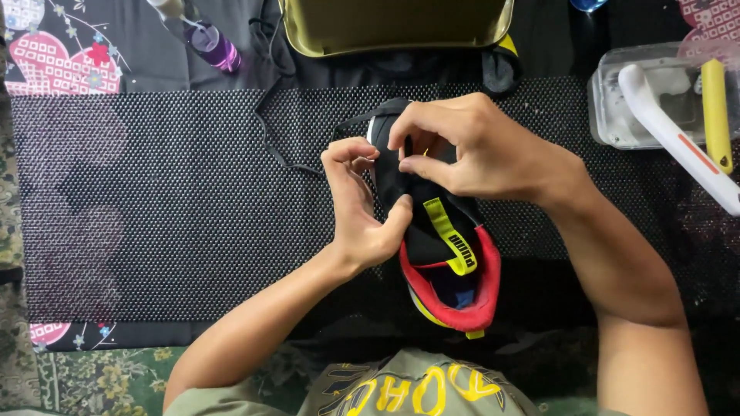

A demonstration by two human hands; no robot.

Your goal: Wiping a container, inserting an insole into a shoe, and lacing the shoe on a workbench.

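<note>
Nearest the head camera is the person's olive shirt with yellow lettering (408, 389), at the bottom edge of the view. Both bare forearms reach up from it toward a black shoe (432, 231) that lies on a black dotted non-slip mat (154, 208), heel toward the person and toe pointing away. The shoe has a red padded collar, a yellow strip on its tongue and a yellow pull tab at the heel.

At the shoe's left side, the left hand (358, 204) is curled, with its thumb pressed against the tongue and its fingertips pinched together near the toe end. From the other side the right hand (470, 146) comes over the top, its fingers bent down and gripping the front part of the upper, so the toe is mostly hidden. The two hands nearly touch above the lacing area. A thin black lace (270, 131) trails from the toe across the mat toward the top of the view.

Beyond the mat sits an open olive-yellow box (397, 27), with a small purple bottle (216, 46) to its left. At the right edge is a clear plastic tub (609, 108) holding a white-handled tool (671, 131) and a yellow stick-shaped tool (715, 108).
</note>
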